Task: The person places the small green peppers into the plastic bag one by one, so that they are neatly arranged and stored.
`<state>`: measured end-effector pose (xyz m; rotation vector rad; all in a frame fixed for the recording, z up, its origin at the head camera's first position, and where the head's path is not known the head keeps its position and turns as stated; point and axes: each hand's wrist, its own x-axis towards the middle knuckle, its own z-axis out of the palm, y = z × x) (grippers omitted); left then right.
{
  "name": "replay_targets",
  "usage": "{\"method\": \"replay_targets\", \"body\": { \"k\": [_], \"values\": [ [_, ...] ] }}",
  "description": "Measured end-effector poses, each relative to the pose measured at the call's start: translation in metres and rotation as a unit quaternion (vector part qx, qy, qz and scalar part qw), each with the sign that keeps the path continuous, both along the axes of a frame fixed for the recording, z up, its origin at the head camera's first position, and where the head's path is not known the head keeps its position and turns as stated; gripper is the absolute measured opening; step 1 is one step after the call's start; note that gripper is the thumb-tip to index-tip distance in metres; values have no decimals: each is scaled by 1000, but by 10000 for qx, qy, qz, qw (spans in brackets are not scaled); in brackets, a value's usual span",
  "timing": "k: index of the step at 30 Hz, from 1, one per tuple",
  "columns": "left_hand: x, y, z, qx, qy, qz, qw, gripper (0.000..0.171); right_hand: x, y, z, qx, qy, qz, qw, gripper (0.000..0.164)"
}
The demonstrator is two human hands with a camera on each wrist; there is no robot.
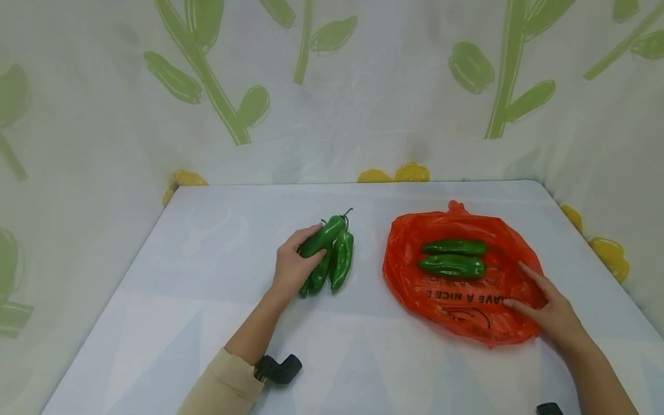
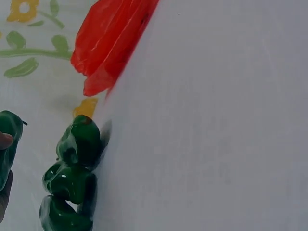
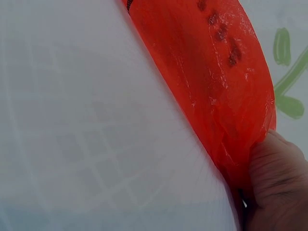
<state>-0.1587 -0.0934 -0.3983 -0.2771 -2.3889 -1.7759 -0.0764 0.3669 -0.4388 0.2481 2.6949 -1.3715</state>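
Note:
My left hand (image 1: 294, 266) pinches a long green pepper (image 1: 323, 237) between thumb and fingers, above three more green peppers (image 1: 341, 260) lying side by side on the table. In the left wrist view the held pepper (image 2: 8, 144) is at the left edge, apart from the peppers (image 2: 67, 183) below. My right hand (image 1: 557, 317) is at the right side of an opened red plastic bag (image 1: 410, 300), its thumb and a finger extended and spread over the inner side. Inside lie two green peppers (image 1: 451, 266). In the right wrist view the bag (image 3: 207, 86) hides my fingertips.
The white table (image 1: 207, 230) has a pale pattern and a straight back edge. Behind it hangs a light cloth (image 1: 363, 115) printed with green leaves and yellow flowers. A black wrist strap piece (image 1: 280, 369) sticks out beside my left forearm.

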Motion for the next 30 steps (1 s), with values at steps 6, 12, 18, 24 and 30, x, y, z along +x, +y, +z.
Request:
{"method": "replay_targets", "body": {
  "k": [6, 12, 18, 24, 30],
  "values": [
    [-4, 17, 0, -60, 24, -245, 9997, 50, 0, 1, 0, 20, 11, 3, 10000, 87],
    [-4, 38, 1, -305, 275, -489, 9980, 49, 0, 1, -1, 47, 129, 48, 9999, 87],
    [-7, 58, 4, -366, 352, -844, 9951, 47, -1, 1, -1, 73, 219, 70, 9997, 86],
    [-10, 80, 6, -206, 287, -1394, 9896, 46, -1, 1, 0, 38, 119, 43, 9999, 86],
    [-10, 105, 8, -99, 183, -1829, 9829, 46, 0, 0, 1, 21, 160, 80, 9998, 86]
  ]
}}
